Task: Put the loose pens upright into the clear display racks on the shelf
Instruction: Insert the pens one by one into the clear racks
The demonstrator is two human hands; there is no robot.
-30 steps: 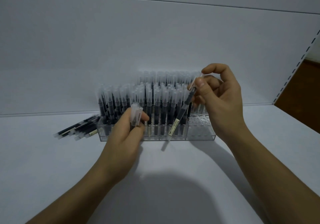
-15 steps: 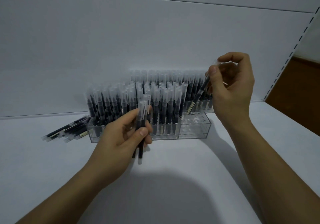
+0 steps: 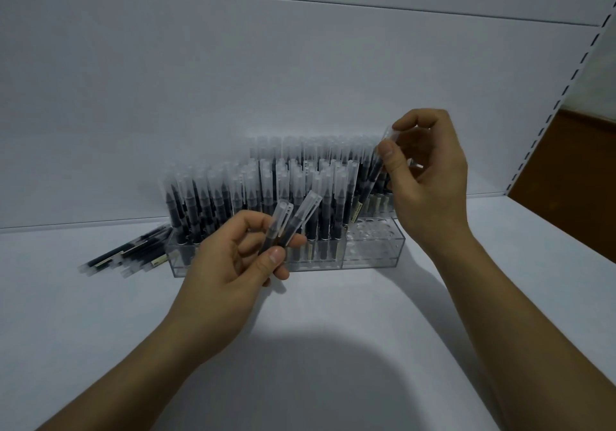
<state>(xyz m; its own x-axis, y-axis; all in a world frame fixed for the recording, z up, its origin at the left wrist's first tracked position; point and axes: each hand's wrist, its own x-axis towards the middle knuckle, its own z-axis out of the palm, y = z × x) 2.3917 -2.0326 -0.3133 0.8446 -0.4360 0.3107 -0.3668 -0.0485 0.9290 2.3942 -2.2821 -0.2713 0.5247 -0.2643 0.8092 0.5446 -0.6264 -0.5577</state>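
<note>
- Few pens (image 3: 286, 233) (caps up) gripped by left hand (image 3: 230, 264), before clear rack (image 3: 373, 252).
- One tilted pen (image 3: 371, 180) pinched by right hand (image 3: 430, 180) above rack's right end.

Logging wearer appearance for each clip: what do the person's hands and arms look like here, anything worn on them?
The left hand and right hand are bare: no gloves, no rings on the fingers in view. The left forearm and right forearm show no sleeve, watch or band up to the frame edge.
</note>
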